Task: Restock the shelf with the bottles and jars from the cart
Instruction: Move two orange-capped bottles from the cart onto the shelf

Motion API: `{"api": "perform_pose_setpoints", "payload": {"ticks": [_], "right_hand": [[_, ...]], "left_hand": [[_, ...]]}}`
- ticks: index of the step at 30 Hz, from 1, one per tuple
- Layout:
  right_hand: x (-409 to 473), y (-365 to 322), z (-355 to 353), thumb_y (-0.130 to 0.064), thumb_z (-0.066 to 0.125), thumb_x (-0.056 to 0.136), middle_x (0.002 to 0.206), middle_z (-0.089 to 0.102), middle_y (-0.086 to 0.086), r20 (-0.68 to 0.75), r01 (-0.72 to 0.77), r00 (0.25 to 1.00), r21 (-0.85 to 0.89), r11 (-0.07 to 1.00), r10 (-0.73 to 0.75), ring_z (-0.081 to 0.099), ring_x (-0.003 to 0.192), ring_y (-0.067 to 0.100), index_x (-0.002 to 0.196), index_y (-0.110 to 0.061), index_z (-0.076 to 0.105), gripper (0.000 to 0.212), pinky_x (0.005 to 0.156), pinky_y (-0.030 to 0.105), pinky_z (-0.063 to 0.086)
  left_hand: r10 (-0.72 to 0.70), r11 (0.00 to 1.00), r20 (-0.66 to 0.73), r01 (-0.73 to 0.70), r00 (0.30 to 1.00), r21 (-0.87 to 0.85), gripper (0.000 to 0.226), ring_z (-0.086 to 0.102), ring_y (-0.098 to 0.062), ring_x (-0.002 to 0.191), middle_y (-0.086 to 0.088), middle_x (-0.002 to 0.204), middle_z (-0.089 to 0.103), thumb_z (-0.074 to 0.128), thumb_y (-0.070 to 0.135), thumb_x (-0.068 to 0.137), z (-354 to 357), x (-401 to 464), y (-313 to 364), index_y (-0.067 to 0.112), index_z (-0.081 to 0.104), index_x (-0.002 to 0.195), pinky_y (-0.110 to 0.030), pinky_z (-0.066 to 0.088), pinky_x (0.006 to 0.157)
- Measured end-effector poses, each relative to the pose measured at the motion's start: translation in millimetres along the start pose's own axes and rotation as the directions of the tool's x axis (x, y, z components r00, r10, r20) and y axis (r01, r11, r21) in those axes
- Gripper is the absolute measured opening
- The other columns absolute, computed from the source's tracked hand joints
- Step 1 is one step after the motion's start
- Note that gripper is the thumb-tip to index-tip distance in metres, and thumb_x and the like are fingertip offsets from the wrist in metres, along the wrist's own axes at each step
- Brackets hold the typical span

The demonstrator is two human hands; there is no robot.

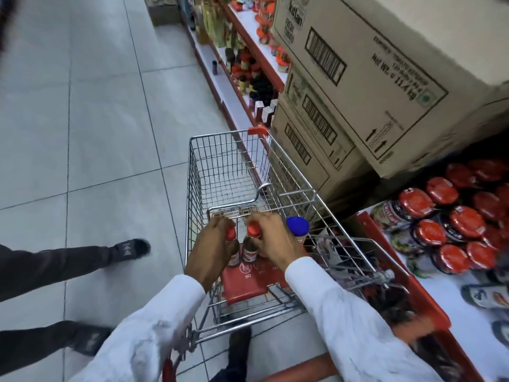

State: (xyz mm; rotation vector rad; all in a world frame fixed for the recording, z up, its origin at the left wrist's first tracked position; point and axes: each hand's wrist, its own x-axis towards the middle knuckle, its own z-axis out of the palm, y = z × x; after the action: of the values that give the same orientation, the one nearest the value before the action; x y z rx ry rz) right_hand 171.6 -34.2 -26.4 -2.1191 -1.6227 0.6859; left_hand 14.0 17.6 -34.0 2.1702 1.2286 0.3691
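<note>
Currently both hands sit in the cart's [192, 172] child-seat end. Left hand [212, 244] is curled around one red-capped bottle's [230, 234] neck; right hand [275, 241] grips a second [252, 232]. Both bottles stand upright, long axis vertical. Shelf [429, 274] lies to the right, so the right hand is nearer; blue-capped bottle [298, 226] stands untouched just beside it.
</note>
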Motion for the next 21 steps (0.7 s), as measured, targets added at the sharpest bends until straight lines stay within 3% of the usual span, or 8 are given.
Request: {"api": "perform_pose_setpoints", "payload": {"ticks": [3,6,8,10,12,15,17,21], "right_hand": [[-14.5,0.5,-11.0,-0.005,0.084,0.073,0.105,0.071,0.005,-0.042,-0.009,0.999,0.082,0.997,0.012,0.067,0.088,0.019,0.108,-0.02,0.068,0.041,0.083,0.043,0.06],[-35.4,0.3,-32.0,-0.01,0.086,0.07,0.106,0.073,0.003,-0.121,0.019,0.993,0.139,0.99,-0.002,0.068,0.09,0.017,0.105,-0.02,0.07,0.04,0.085,0.041,0.06],[-53.6,0.1,-54.0,-0.015,0.086,0.068,0.104,0.073,-0.003,-0.182,0.029,0.983,0.174,0.984,0.004,0.069,0.089,0.013,0.103,-0.026,0.069,0.041,0.082,0.037,0.061],[-73.9,-0.1,-80.7,-0.011,0.088,0.065,0.096,0.075,-0.006,-0.25,0.038,0.968,0.222,0.974,0.019,0.067,0.074,0.004,0.098,-0.025,0.072,0.04,0.074,0.025,0.059],[-97.5,-2.9,-109.1,-0.008,0.085,0.061,0.083,0.074,-0.008,-0.318,0.04,0.947,0.237,0.971,0.039,0.059,0.057,-0.001,0.094,-0.023,0.073,0.038,0.064,0.014,0.049],[-142.3,-1.1,-151.4,-0.011,0.08,0.059,0.076,0.074,-0.009,-0.41,0.026,0.909,0.221,0.975,0.069,0.06,0.052,0.003,0.094,-0.024,0.072,0.039,0.056,0.008,0.042],[-170.7,5.6,-173.6,-0.013,0.078,0.058,0.08,0.076,-0.008,-0.464,0.018,0.881,0.222,0.975,0.09,0.058,0.052,-0.001,0.095,-0.025,0.072,0.039,0.058,0.009,0.043],[-227.7,28.1,-210.9,-0.01,0.077,0.057,0.081,0.076,-0.008,-0.599,-0.015,0.785,0.235,0.972,0.157,0.057,0.054,-0.004,0.093,-0.023,0.073,0.039,0.061,0.01,0.045]], "left_hand": [[-0.003,1.0,0.035,0.003,0.999,-0.002,0.03,0.064,-0.027,0.08,-0.006,0.093,0.068,0.075,0.016,0.076,-7.0,-7.3,5.9,0.016,0.061,0.103,-0.036,0.055,0.072],[0.015,1.0,-0.023,-0.016,1.0,-0.014,0.028,0.065,-0.017,0.071,0.0,0.083,0.069,0.079,0.014,0.072,-21.3,-19.2,22.0,0.019,0.063,0.094,-0.031,0.056,0.066],[0.037,0.997,-0.093,-0.043,0.995,-0.061,0.035,0.063,-0.002,0.065,0.003,0.081,0.068,0.082,0.008,0.067,-35.6,-30.0,45.7,0.02,0.065,0.094,-0.008,0.048,0.06],[0.078,0.993,-0.16,-0.091,0.984,-0.075,0.04,0.062,0.009,0.065,0.004,0.077,0.068,0.085,0.004,0.061,-52.6,-40.8,78.0,0.019,0.068,0.094,-0.001,0.041,0.058],[0.13,0.988,-0.183,-0.144,0.974,-0.062,0.042,0.06,0.006,0.061,0.005,0.074,0.066,0.087,0.006,0.057,-68.8,-50.3,110.5,0.019,0.071,0.094,-0.002,0.041,0.059],[0.2,0.977,-0.173,-0.209,0.965,-0.04,0.043,0.06,-0.009,0.057,0.006,0.071,0.068,0.089,0.012,0.055,-80.4,-61.5,159.7,0.023,0.072,0.092,-0.018,0.049,0.061],[0.234,0.965,-0.156,-0.248,0.96,-0.08,0.042,0.062,-0.014,0.065,0.006,0.068,0.069,0.09,0.011,0.055,-80.0,-67.6,188.5,0.025,0.071,0.089,-0.012,0.045,0.059],[0.359,0.92,-0.072,-0.365,0.931,-0.138,0.045,0.064,0.0,0.068,0.013,0.067,0.069,0.092,0.007,0.051,-58.4,-74.9,248.9,0.026,0.071,0.087,0.0,0.04,0.058]]}}
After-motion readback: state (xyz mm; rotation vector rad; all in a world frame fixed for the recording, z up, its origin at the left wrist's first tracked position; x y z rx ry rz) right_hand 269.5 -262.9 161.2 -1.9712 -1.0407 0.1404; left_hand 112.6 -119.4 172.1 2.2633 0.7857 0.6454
